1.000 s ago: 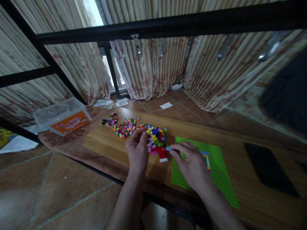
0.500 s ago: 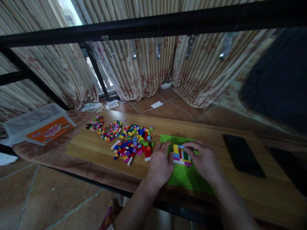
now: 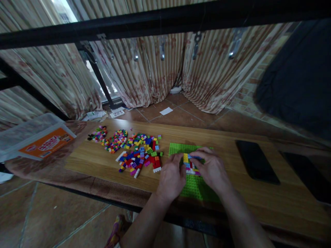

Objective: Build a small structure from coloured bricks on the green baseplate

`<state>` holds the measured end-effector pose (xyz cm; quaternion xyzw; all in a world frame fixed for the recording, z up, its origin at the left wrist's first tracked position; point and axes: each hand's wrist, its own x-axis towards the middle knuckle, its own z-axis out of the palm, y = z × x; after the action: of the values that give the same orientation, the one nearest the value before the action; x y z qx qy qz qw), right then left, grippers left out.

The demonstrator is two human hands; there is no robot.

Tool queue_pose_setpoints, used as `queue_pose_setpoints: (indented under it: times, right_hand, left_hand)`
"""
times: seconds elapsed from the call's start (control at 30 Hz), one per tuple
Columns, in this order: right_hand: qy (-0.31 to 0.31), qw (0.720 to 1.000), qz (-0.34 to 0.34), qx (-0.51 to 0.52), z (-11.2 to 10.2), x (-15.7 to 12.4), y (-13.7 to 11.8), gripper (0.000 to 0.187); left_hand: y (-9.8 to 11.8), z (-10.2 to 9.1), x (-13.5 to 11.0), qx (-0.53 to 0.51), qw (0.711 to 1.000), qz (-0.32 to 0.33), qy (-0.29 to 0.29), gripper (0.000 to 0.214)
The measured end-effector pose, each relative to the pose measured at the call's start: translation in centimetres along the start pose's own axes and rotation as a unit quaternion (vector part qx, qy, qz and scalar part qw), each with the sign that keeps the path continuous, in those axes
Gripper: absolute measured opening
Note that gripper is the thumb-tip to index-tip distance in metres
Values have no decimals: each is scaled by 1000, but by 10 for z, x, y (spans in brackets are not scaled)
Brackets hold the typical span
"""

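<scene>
A green studded baseplate (image 3: pixel 199 187) lies on the wooden board, carrying a low build of toy bricks (image 3: pixel 190 170) in yellow, white, red, blue and pink. My left hand (image 3: pixel 172 174) has its bent fingers and thumb against the build's left side, steadying it. Between the thumb and fingers of my right hand (image 3: pixel 212 169) is a blue toy brick (image 3: pixel 195 157), pinched at the build's far edge. Whether that brick is seated on the studs cannot be made out. The right hand covers the right part of the build.
Loose toy bricks (image 3: pixel 139 156) are spread left of the baseplate. A clear plastic box (image 3: pixel 38 137) with an orange label stands at the far left. Right of the baseplate lies a black phone-like slab (image 3: pixel 256 162), with another dark flat object (image 3: pixel 307 175) beyond it. A black bar (image 3: pixel 160 24) crosses above.
My right hand has shifted slightly leftward over the build, hiding more of its right part. The blue brick stays at the far edge. The whole view has moved slightly.
</scene>
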<state>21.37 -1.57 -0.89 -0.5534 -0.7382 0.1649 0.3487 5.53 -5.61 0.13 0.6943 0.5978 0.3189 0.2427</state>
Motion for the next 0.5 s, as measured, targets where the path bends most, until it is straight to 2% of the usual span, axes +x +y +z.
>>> queue_pose_setpoints:
  times: [0.27, 0.5]
  right_hand:
    - [21, 999, 36, 23, -10, 0, 2, 22]
    - [23, 996, 85, 24, -18, -2, 11, 30]
  left_hand:
    - [2, -2, 1, -6, 1000, 4, 15, 39]
    - [0, 3, 0, 33, 998, 55, 23, 37]
